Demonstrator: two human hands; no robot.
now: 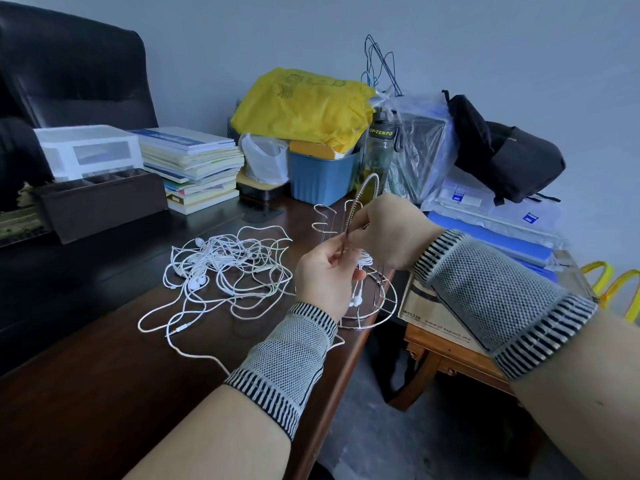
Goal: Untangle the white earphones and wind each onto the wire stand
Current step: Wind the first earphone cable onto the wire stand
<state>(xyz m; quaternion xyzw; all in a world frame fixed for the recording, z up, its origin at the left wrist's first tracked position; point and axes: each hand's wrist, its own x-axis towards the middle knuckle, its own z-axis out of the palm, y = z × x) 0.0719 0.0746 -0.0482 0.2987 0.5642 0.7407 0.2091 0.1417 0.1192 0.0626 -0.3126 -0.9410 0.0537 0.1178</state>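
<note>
A tangle of white earphones [225,268] lies spread on the dark wooden table, left of a chrome wire stand [375,306] with a round base and upright hooks near the table's right edge. My left hand [323,275] and my right hand [388,230] meet at the stand's tall central post, each pinching a thin white earphone cable there. Some white cable is wound low on the post, and two earbuds [356,300] hang over the base. My hands hide most of the stand's middle.
Behind the tangle sit stacked books [194,164], a brown organiser box [100,202], a blue bin [322,174] under a yellow bag, a water bottle [379,150] and plastic bags. A lower wooden side table [446,348] with a cardboard box stands right of the table edge.
</note>
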